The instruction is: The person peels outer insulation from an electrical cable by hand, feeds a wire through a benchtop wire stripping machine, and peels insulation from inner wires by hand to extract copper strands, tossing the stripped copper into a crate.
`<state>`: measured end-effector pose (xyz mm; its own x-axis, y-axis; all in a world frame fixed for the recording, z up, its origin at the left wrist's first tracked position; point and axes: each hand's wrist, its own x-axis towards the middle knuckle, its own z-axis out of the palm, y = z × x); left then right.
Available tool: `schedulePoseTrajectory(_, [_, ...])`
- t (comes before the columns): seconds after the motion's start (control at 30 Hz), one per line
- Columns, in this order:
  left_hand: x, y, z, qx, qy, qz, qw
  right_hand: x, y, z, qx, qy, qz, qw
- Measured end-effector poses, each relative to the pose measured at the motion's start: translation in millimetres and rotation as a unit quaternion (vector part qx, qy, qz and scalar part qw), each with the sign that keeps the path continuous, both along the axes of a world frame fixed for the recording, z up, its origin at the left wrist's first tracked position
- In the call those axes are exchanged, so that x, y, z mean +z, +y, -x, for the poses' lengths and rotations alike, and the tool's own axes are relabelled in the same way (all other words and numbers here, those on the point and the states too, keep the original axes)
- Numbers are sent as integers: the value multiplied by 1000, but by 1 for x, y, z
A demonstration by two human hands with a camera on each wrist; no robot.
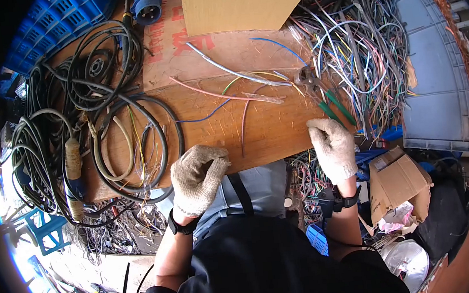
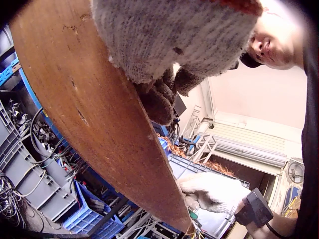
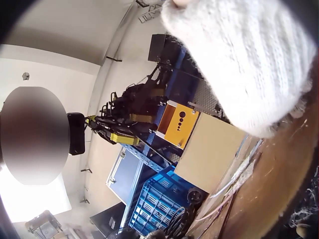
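Note:
The gloved left hand [image 1: 197, 179] rests at the table's near edge, fingers loosely curled and holding nothing visible; the left wrist view shows its glove [image 2: 174, 40] over the wood with dirty fingertips. At the same edge, farther right, is the gloved right hand [image 1: 335, 148], also loosely curled with nothing seen in it. Just beyond it lie cutters with green handles [image 1: 338, 104], apart from the fingers. Loose wires lie on the wooden table [image 1: 278, 137]: a pink one [image 1: 207, 92], a grey one [image 1: 219, 67] and a blue one [image 1: 204, 117]. In the right wrist view the glove [image 3: 244, 59] hides its fingers.
Coiled black cables [image 1: 180, 134] cover the table's left side. A tangled wire heap [image 1: 371, 51] lies at the right, beside a grey crate [image 1: 434, 67]. A tan box [image 1: 239, 6] stands at the back. An open carton [image 1: 399, 182] is on the lower right.

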<state>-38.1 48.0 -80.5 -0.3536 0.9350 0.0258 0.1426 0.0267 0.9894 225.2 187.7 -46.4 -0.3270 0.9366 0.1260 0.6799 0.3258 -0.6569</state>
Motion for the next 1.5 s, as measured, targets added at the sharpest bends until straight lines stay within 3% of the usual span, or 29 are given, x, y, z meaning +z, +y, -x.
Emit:
schedulePoseTrajectory(0.13, [2, 0, 1, -3, 13, -3, 1000, 12, -4, -2, -29, -28, 66, 997])
schedulePoseTrajectory(0.3, [4, 2, -3, -5, 16, -31, 999, 9, -9, -4, 29, -159, -42, 986])
schedulePoseTrajectory(0.33, [4, 2, -2, -7, 23, -35, 999, 2, -10, -4, 5, -108, -4, 994])
schedulePoseTrajectory(0.5, [4, 1, -1, 3, 6, 7, 1000, 1, -9, 9, 16, -114, -24, 993])
schedulePoseTrajectory(0.67, [7, 1, 0, -2, 20, 3, 1000, 17, -8, 32, 55, -14, -8, 998])
schedulePoseTrajectory(0.9, [3, -2, 1, -6, 14, -3, 1000, 21, -4, 65, 119, -17, -11, 993])
schedulePoseTrajectory(0.97, [3, -5, 1, 8, -59, -26, 998, 22, -3, 80, 173, -120, -81, 974])
schedulePoseTrajectory(1.1, [-8, -13, 3, 10, -260, -124, 957, 25, -5, 109, 181, -211, -64, 958])
schedulePoseTrajectory(1.27, [-2, -10, 5, -10, -165, -88, 982, 10, -2, 128, 179, -230, -99, 951])
schedulePoseTrajectory(1.33, [-1, -9, 5, -5, -139, -74, 987, -11, 2, 128, 189, -138, -131, 963])
schedulePoseTrajectory(1.5, [0, -8, 3, 8, -124, -35, 992, -19, 4, 135, 168, -117, -121, 971])
